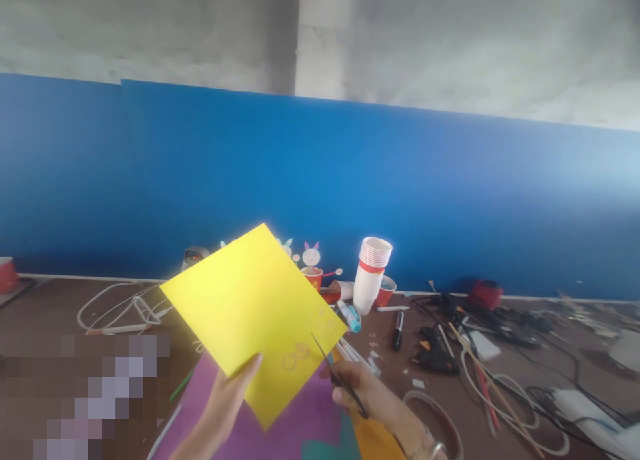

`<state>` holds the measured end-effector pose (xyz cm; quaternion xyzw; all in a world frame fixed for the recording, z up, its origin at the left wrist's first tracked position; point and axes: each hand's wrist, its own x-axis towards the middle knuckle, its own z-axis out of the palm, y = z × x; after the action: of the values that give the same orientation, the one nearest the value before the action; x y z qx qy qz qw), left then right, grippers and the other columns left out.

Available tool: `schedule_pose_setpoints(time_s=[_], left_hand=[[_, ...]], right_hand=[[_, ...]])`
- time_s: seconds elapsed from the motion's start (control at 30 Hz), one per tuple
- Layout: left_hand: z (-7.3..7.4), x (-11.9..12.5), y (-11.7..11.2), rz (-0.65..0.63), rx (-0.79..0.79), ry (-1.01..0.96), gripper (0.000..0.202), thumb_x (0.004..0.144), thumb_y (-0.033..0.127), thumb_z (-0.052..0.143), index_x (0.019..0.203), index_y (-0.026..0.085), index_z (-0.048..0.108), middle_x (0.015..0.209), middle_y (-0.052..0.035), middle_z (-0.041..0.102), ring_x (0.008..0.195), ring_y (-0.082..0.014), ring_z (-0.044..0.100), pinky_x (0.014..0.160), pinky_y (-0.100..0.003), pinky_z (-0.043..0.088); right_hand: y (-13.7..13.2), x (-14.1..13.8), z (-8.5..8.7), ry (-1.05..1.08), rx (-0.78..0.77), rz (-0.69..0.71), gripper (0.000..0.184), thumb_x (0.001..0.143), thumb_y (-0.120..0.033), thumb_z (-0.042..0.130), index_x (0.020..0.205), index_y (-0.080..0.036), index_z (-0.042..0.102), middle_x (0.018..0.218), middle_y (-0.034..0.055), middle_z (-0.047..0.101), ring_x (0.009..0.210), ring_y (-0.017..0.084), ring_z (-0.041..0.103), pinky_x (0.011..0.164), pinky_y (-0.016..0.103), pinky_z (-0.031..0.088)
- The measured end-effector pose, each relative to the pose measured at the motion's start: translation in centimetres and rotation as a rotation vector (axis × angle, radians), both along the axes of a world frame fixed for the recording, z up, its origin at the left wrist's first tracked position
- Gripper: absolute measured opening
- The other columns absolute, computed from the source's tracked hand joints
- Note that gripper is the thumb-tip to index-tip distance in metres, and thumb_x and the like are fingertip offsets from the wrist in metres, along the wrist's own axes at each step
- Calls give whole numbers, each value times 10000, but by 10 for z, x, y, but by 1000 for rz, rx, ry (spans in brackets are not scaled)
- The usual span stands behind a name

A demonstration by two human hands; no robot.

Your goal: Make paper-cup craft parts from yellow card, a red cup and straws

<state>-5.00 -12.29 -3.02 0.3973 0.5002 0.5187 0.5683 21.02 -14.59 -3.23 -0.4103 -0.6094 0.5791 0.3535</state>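
Observation:
A sheet of yellow paper is held up tilted in front of me, with several small circles drawn near its right corner. My left hand grips its lower left edge, thumb on the front face. In my right hand is a pair of dark scissors, closed around the handles. Their tip points up and left, over the paper's lower right edge by the circles; whether the blades are cutting I cannot tell. Below the sheet lies purple paper, with green and orange sheets beside it.
A stack of white paper cups stands behind, near a cup with a rabbit figure. A glue stick, a black marker and a black glue gun lie to the right, among tangled cables. A blue partition borders the table.

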Motion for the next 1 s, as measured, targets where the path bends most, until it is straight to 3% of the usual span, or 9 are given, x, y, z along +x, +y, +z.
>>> schedule_pose_setpoints(time_s=[0.43, 0.77, 0.9, 1.0], left_hand=[[-3, -2, 2, 4, -29, -27, 363, 763, 374, 707, 1061, 170, 666, 1235, -114, 639, 1202, -283, 544, 1081, -439, 377], [0, -3, 3, 14, -44, -42, 291, 773, 356, 696, 988, 160, 695, 1201, -123, 659, 1200, -299, 544, 1072, -441, 390], [-4, -4, 3, 18, -54, -36, 323, 762, 379, 705, 1001, 163, 688, 1223, -128, 646, 1214, -299, 531, 1079, -441, 381], [-12, -3, 4, 5, -47, -59, 373, 741, 409, 723, 1027, 173, 679, 1229, -122, 642, 1221, -309, 523, 1075, -460, 386]], right_hand=[[5, 5, -5, -56, 26, 18, 616, 617, -685, 689, 956, -171, 686, 586, -52, 411, 486, 78, 386, 455, 208, 365], [6, 11, -14, -26, 35, -14, 551, 643, -628, 712, 974, -189, 672, 575, -57, 409, 480, 83, 365, 460, 221, 316], [4, 9, -7, -4, 46, -40, 580, 627, -658, 705, 965, -190, 663, 581, -50, 422, 472, 90, 383, 454, 227, 317], [1, 3, 2, 10, 110, -119, 563, 717, -672, 620, 985, -177, 631, 610, -28, 488, 504, 99, 428, 479, 225, 332]])
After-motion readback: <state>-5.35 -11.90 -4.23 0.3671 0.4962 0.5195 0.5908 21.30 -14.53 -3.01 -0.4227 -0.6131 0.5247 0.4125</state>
